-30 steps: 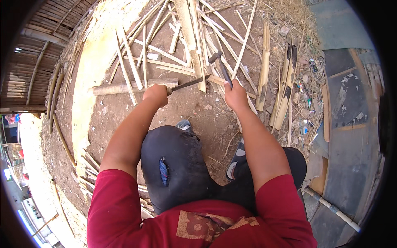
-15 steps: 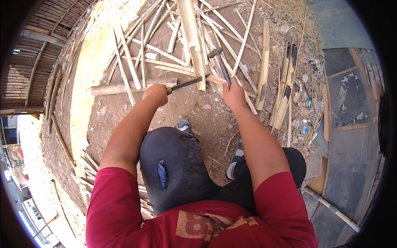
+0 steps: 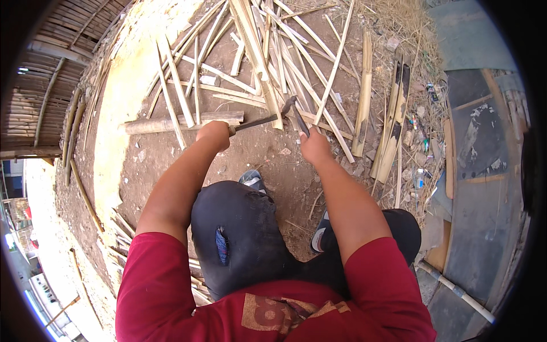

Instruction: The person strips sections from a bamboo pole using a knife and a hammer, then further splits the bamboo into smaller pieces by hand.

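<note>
My left hand (image 3: pixel 213 137) is closed round the handle of a long dark-bladed knife (image 3: pixel 255 122), which points right. The blade crosses the near end of a long piece of split bamboo (image 3: pixel 249 43) that stretches away from me. In my right hand (image 3: pixel 315 146) is a hammer (image 3: pixel 299 121), gripped by its handle. The hammer's head is close to the knife's tip, to the right of the bamboo's end; I cannot tell whether they touch.
Many bamboo strips (image 3: pixel 228 80) lie crossed on the dirt ground ahead. A bamboo pole (image 3: pixel 165 123) lies left of the knife. Wider split bamboo lengths (image 3: pixel 363 94) lie to the right, near litter and straw (image 3: pixel 393 17). A woven bamboo wall (image 3: pixel 34 102) stands at the left.
My right hand and the hammer have come down and left, bringing its head to the knife's tip. The long bamboo piece has shifted left at its far part and now shows a gap along it.
</note>
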The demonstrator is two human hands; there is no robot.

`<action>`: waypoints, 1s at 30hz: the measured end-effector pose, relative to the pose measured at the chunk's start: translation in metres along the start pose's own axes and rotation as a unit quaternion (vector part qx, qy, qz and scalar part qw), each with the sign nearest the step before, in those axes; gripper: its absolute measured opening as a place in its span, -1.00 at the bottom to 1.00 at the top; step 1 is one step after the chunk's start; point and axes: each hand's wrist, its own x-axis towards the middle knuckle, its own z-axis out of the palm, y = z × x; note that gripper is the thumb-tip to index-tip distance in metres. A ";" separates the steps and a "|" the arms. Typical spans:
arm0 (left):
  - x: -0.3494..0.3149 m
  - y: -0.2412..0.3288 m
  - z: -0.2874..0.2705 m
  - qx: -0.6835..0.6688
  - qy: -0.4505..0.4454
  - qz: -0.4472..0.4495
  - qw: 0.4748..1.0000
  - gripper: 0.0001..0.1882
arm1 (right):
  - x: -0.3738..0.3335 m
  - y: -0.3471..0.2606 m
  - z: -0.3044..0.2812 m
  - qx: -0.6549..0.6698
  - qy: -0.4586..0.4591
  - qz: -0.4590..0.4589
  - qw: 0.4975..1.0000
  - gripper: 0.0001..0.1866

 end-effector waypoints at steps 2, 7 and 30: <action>0.000 -0.003 0.011 0.015 -0.002 -0.002 1.000 -0.70 | -0.003 -0.004 0.001 0.033 0.007 0.030 0.999 -0.57; 0.007 -0.007 0.011 -0.003 -0.014 -0.014 1.000 -0.71 | 0.004 -0.029 -0.026 0.102 0.019 0.010 0.995 -0.59; 0.040 -0.039 -0.021 0.121 0.023 0.065 0.990 -0.75 | 0.005 -0.014 -0.026 0.175 0.026 0.075 0.981 -0.55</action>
